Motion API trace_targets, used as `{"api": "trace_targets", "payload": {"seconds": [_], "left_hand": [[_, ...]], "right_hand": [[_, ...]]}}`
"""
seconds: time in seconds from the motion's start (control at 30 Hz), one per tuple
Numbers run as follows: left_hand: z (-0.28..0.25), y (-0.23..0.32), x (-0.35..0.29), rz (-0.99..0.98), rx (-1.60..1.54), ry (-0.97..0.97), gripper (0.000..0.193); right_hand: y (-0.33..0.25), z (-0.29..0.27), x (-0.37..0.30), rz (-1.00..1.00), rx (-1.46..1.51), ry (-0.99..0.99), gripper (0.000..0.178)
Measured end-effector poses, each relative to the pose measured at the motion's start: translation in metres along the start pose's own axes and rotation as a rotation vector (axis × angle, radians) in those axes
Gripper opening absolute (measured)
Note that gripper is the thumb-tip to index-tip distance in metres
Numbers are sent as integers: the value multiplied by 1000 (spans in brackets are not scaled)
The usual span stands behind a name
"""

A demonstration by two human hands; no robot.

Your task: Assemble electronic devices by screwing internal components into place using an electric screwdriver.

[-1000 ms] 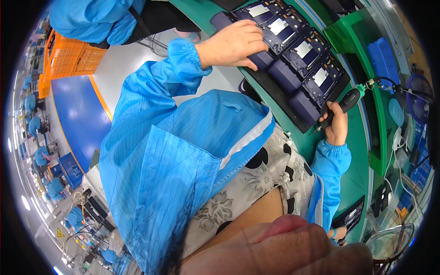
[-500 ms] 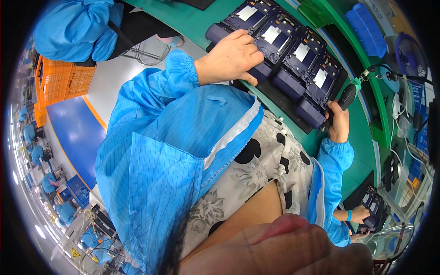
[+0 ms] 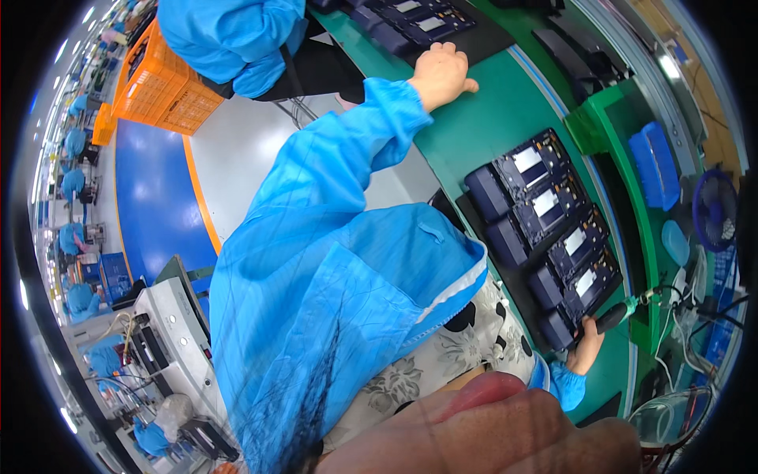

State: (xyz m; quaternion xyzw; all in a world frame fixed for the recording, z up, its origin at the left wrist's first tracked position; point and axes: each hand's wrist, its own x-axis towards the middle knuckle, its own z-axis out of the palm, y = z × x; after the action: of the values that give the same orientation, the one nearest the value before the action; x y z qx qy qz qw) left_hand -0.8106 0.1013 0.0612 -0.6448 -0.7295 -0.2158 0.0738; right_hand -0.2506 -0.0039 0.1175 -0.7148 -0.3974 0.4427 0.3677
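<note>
My left hand (image 3: 440,75) reaches to the far side of the bench, its fingers curled over the near edge of a black mat (image 3: 483,38). Its fingertips are hidden, and the thumb sticks out to the right. Dark plastic housings (image 3: 395,24) with white rectangles lie on that mat. Nearer to me, several similar dark housings (image 3: 545,205) stand in a slanting row on a second black mat (image 3: 505,267). At the near end of this row, my right hand (image 3: 587,347) is closed round the lower part of a black-and-green electric screwdriver (image 3: 612,317), beside the last housing.
A green shelf (image 3: 612,130) runs along the right of the green bench (image 3: 462,138), with a blue bin (image 3: 655,166) and a purple fan (image 3: 713,209) beyond. Cables hang near the screwdriver. A person in a blue cap (image 3: 233,39) sits at upper left by an orange crate (image 3: 170,83).
My left hand has left the near row of housings and stretched out to the far mat. The view has swung left, so the row appears lower. My right hand stays beside the last housing.
</note>
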Motion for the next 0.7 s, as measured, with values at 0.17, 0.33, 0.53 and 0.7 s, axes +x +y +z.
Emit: {"api": "trace_targets", "payload": {"seconds": [0.17, 0.33, 0.53, 0.7], "left_hand": [[-1, -9, 36, -17, 180, -309, 31], [16, -10, 25, 279, 271, -80, 15], [-37, 68, -42, 531, 96, -136, 14], [-88, 70, -1, 209, -153, -444, 30]], "right_hand": [[-10, -1, -11, 14, -53, 9, 16], [-13, 4, -13, 8, -32, -5, 15], [-22, 5, -22, 35, -47, -2, 15], [-16, -7, -18, 60, -66, -1, 16]]}}
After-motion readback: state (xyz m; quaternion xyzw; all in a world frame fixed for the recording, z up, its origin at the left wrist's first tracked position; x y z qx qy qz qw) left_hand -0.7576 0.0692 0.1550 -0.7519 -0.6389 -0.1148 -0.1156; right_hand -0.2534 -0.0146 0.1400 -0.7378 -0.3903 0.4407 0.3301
